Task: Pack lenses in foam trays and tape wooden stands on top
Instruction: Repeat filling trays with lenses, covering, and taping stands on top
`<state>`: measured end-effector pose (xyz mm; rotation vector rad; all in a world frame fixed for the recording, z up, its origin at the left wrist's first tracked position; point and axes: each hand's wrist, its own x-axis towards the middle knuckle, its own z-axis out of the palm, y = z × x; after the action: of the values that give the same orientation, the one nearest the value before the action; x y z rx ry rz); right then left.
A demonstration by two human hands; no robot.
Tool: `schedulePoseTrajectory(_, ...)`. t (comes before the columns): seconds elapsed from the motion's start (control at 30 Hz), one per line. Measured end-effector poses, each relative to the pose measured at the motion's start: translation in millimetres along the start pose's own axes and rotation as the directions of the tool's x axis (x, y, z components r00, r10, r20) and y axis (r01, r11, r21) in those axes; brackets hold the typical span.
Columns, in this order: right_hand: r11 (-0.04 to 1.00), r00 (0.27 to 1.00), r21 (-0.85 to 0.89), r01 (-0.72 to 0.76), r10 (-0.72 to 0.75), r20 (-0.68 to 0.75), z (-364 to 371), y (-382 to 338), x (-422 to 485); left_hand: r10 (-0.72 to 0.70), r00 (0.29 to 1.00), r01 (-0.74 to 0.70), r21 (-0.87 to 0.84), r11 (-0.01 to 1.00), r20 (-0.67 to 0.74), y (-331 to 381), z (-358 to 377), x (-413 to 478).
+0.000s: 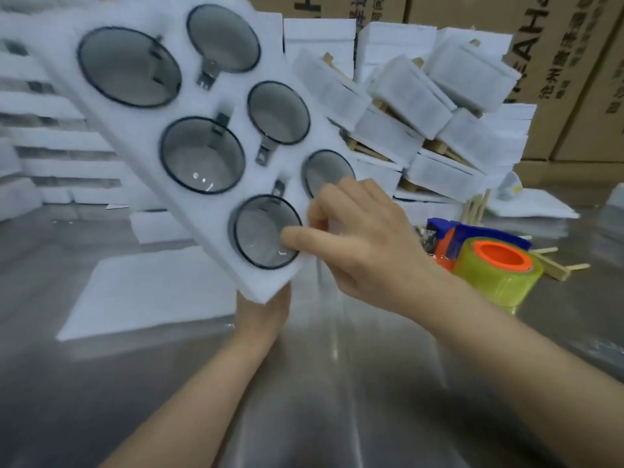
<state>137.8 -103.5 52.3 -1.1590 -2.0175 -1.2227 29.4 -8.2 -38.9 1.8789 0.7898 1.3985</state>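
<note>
The foam tray (199,103) tilts up, long axis running upper-left to lower-right.

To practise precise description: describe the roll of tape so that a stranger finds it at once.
Start at the leaning heap of white foam packs at the right. In front of it, just right of the right hand, lies the roll of tape. Only it is yellow-green and see-through, with an orange core.

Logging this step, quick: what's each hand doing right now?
Left hand: under the lower corner of the foam tray, fingers hidden; cannot tell.
Right hand: closed on the tray's right edge, thumb by the nearest lens.
</note>
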Motion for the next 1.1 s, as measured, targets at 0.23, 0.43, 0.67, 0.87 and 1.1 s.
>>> schedulePoseTrajectory(0.23,0.984,0.926,0.133,-0.119,0.062,0.372,-9,17,-86,-0.453,0.891,0.354,-0.664,0.659,0.025,-1,-2,19)
schedulePoseTrajectory(0.43,0.922,0.837,0.277,-0.27,0.082,0.541,3,9,-97,-0.336,0.912,0.32,0.104,0.942,0.236,-9,10,1)
schedulePoseTrajectory(0.67,0.725,0.855,0.459,-0.513,0.385,0.348,3,15,-102,-0.072,0.986,-0.003,0.438,0.899,0.154,7,-8,2)
schedulePoseTrajectory(0.87,0.119,0.384,0.444,-0.888,0.724,0.573,11,24,-102,-0.486,0.871,0.151,0.898,0.413,0.077,-4,-43,15)
schedulePoseTrajectory(1.1,-0.185,0.179,0.371,-0.91,0.633,0.753,20,12,-101,-0.476,0.879,0.175,0.912,0.372,0.025,-5,-37,13)
